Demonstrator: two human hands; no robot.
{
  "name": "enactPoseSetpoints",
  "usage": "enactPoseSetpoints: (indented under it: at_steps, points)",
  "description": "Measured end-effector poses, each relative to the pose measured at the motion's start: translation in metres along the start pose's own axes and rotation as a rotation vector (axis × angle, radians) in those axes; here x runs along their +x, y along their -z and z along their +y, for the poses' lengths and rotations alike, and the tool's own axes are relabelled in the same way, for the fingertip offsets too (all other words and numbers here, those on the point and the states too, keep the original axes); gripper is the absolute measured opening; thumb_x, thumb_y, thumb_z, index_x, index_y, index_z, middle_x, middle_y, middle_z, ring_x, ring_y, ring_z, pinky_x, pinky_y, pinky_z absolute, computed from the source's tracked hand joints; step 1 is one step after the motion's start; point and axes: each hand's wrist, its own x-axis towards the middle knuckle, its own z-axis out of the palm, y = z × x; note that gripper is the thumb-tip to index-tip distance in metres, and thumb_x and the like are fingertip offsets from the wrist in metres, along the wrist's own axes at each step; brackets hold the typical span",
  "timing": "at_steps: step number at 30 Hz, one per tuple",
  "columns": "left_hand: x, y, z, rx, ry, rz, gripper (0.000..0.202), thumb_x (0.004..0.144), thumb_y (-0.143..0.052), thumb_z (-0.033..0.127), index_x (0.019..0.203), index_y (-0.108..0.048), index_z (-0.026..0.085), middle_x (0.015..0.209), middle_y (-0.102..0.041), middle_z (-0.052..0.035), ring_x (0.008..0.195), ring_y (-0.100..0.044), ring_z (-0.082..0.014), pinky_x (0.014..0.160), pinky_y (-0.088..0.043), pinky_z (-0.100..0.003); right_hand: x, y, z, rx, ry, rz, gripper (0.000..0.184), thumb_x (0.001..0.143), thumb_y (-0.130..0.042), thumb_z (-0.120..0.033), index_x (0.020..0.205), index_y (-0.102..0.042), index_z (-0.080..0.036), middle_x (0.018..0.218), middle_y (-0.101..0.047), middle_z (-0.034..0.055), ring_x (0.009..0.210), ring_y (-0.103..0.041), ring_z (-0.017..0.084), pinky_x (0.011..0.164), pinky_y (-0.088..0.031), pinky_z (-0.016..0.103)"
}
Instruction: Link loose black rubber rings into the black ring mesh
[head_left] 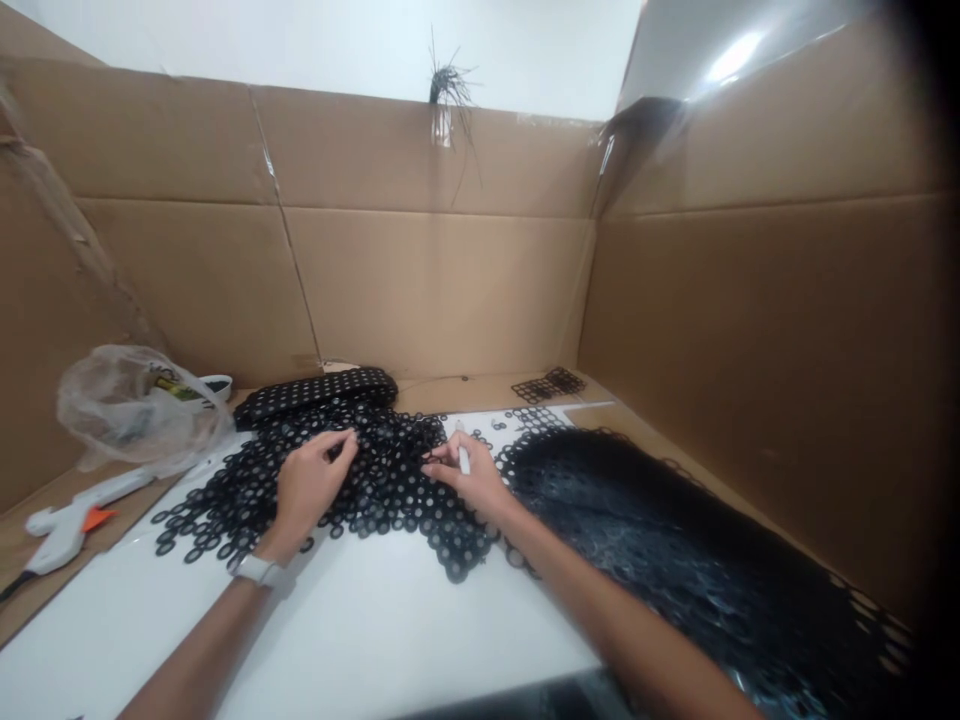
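Observation:
A sheet of linked black rings (390, 500) spreads over the white board in front of me, its lower edge ragged. Over its left part is my left hand (311, 485), closed in a pinch with thumb and forefinger together; whatever lies between them is too small to make out. A white band circles that wrist. My right hand (469, 475), at the sheet's right side, is closed around a slim white pen-like tool (463, 458). Its thumb and forefinger reach toward the rings, and I cannot tell whether they grip one.
A dark mesh heap (675, 540) covers the right side. At left lie a white glue gun (64, 525) and a clear plastic bag (135, 410) beside a small bowl (217, 387). Cardboard walls (450, 280) enclose the board (360, 630). Black strands (448, 85) hang at the back wall.

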Motion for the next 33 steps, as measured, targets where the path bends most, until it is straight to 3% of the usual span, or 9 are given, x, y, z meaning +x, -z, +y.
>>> enactPoseSetpoints:
  at_steps: [4,6,9,12,20,23,28,33]
  points:
    - [0.005,0.008,-0.003,0.06,-0.023,-0.013,0.033,0.098,-0.07,0.054,0.11,-0.083,0.026,0.117,-0.082,-0.0053,0.084,-0.073,-0.0249,0.077,-0.054,-0.034,0.002,0.002,0.001,-0.042,-0.017,0.015,0.047,0.072,-0.091,-0.041,0.076,-0.047,-0.026,0.087,-0.075,0.0007,0.101,-0.078,0.031,0.091,-0.055,0.043]
    - [0.0,0.004,0.009,0.04,-0.094,-0.054,0.035,0.098,-0.071,0.056,0.112,-0.08,0.025,0.115,-0.08,-0.0053,0.073,-0.068,-0.0205,0.072,-0.053,-0.033,0.004,0.002,0.002,-0.031,-0.044,0.022,0.05,0.069,-0.093,-0.043,0.076,-0.047,-0.026,0.085,-0.074,-0.0001,0.1,-0.078,0.03,0.091,-0.055,0.043]
    - [-0.015,-0.008,0.032,-0.076,-0.267,-0.208,0.032,0.103,-0.067,0.052,0.119,-0.078,0.027,0.118,-0.077,-0.0047,0.063,-0.061,-0.0142,0.066,-0.052,-0.03,0.005,0.001,0.002,0.064,-0.077,0.043,0.057,0.063,-0.098,-0.044,0.077,-0.046,-0.027,0.082,-0.073,-0.0019,0.097,-0.077,0.028,0.092,-0.056,0.041]
    - [-0.028,-0.019,0.045,-0.143,-0.321,-0.309,0.032,0.105,-0.065,0.049,0.129,-0.075,0.029,0.124,-0.076,-0.0047,0.06,-0.058,-0.0115,0.064,-0.053,-0.029,0.003,0.0,-0.001,0.152,-0.099,0.051,0.059,0.062,-0.1,-0.044,0.078,-0.047,-0.026,0.083,-0.074,-0.0024,0.097,-0.076,0.026,0.092,-0.056,0.039]
    - [-0.031,-0.022,0.038,-0.136,-0.305,-0.312,0.031,0.105,-0.065,0.048,0.126,-0.077,0.028,0.122,-0.077,-0.0058,0.074,-0.07,-0.0162,0.067,-0.058,-0.029,0.0,0.004,-0.005,0.298,-0.252,-0.114,0.059,0.055,-0.101,-0.027,0.076,-0.046,-0.025,0.103,-0.081,0.0024,0.108,-0.076,0.026,0.095,-0.058,0.039]
    - [-0.031,-0.02,0.039,-0.147,-0.296,-0.326,0.031,0.105,-0.065,0.048,0.126,-0.078,0.028,0.122,-0.077,-0.0058,0.083,-0.073,-0.0185,0.072,-0.059,-0.031,0.0,0.004,-0.002,0.309,-0.274,-0.105,0.056,0.054,-0.098,-0.021,0.077,-0.048,-0.025,0.101,-0.082,0.0021,0.111,-0.076,0.027,0.093,-0.058,0.038]
    - [-0.029,-0.021,0.04,-0.273,-0.229,-0.345,0.029,0.104,-0.068,0.048,0.121,-0.081,0.029,0.122,-0.078,-0.0065,0.095,-0.075,-0.0224,0.077,-0.06,-0.033,-0.002,0.003,-0.007,0.228,-0.222,-0.082,0.054,0.058,-0.098,-0.028,0.074,-0.047,-0.025,0.095,-0.079,0.0001,0.106,-0.075,0.027,0.09,-0.058,0.039]
    - [-0.025,-0.022,0.042,-0.445,-0.074,-0.398,0.028,0.099,-0.073,0.049,0.108,-0.087,0.026,0.107,-0.082,-0.0083,0.087,-0.076,-0.0239,0.07,-0.061,-0.033,-0.003,0.004,-0.017,0.124,-0.148,-0.12,0.053,0.062,-0.098,-0.034,0.075,-0.047,-0.025,0.099,-0.079,0.0008,0.103,-0.075,0.026,0.094,-0.057,0.042]
